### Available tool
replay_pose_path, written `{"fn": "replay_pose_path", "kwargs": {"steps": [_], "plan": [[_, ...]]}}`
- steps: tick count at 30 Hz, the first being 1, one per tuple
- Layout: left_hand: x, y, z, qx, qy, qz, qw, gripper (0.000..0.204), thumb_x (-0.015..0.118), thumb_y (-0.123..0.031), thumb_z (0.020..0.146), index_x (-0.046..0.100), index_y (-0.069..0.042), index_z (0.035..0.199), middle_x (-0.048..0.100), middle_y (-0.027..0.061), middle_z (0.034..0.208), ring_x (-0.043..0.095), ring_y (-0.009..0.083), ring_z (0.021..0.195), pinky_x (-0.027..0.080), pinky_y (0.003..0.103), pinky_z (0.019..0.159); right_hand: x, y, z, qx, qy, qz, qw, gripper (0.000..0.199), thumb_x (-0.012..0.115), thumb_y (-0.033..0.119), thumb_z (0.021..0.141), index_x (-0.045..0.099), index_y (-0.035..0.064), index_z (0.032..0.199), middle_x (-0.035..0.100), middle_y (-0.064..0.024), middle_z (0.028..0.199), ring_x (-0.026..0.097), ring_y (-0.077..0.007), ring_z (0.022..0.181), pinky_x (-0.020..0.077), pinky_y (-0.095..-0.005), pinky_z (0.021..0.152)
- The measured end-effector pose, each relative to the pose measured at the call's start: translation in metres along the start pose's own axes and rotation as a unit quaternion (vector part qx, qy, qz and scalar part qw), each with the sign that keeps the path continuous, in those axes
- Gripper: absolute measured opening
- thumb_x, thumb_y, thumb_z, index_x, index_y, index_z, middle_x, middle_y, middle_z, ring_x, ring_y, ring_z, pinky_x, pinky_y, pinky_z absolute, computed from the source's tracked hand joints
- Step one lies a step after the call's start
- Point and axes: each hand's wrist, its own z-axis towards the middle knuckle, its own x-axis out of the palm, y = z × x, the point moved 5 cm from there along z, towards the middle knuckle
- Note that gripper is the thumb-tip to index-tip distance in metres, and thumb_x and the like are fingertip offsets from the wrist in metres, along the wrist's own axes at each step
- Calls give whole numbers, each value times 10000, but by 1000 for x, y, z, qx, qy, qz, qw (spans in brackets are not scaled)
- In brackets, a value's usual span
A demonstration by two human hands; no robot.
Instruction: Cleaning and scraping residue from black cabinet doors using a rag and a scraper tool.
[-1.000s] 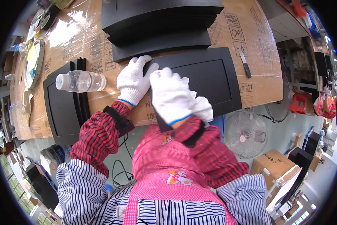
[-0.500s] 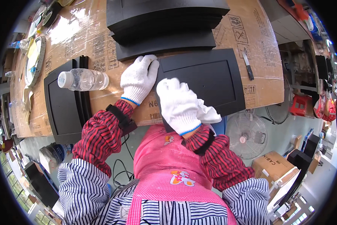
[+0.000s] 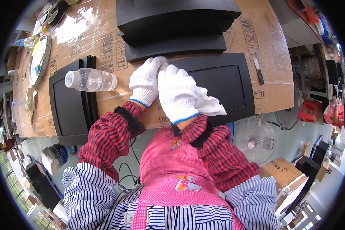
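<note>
Clearly, panel: one, black, flat, stretching toward 3 o'clock from where the hands meet.
Stack: one, black, at 12 o'clock; its layers blend too much to count.
Pile: one, several black panels, at 8 o'clock.
Bottle: one, at 9 o'clock.
Knife: one, at 3 o'clock.
Cloth: one, white, its loose end toward 4 o'clock.
Left hand: gloved, fingers close together at the panel's upper-left corner; cannot tell whether it grips.
Right hand: gloved, closed around the cloth, over the panel, up against the left.
</note>
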Motion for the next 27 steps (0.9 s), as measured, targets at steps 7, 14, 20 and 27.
{"fn": "replay_pose_path", "kwargs": {"steps": [7,14,20,27], "plan": [[-3,5,-1,12,-24,26,999,173,630,-278,1006,706,-137,1071,734,107,1006,719,354,867,572,439,765,-18,-24,-74,-122,48,82,988,245,628,204,824,637,105,1048,589,-74,924,648,-238,798,531,-451,615],[-7,-3,3,-23,20,26,999,196,642,-261,1007,713,-96,1085,742,115,1074,722,343,952,568,400,821,-36,-184,-78,86,-5,-99,991,72,535,129,957,594,93,978,580,-138,877,645,-318,751,562,-477,675],[-1,1,5,-27,24,31,999,218,633,-275,1010,716,-90,1089,747,117,1078,723,342,969,568,399,833,-18,-16,-56,-45,17,27,998,114,600,174,914,592,103,1003,571,-118,891,636,-300,782,550,-413,658],[-5,9,4,-39,23,45,998,241,623,-296,1017,719,-94,1106,749,114,1105,723,339,987,566,409,851,-39,-74,-75,-182,168,44,968,205,699,189,779,615,158,964,575,-70,905,626,-279,873,517,-432,650]]}}
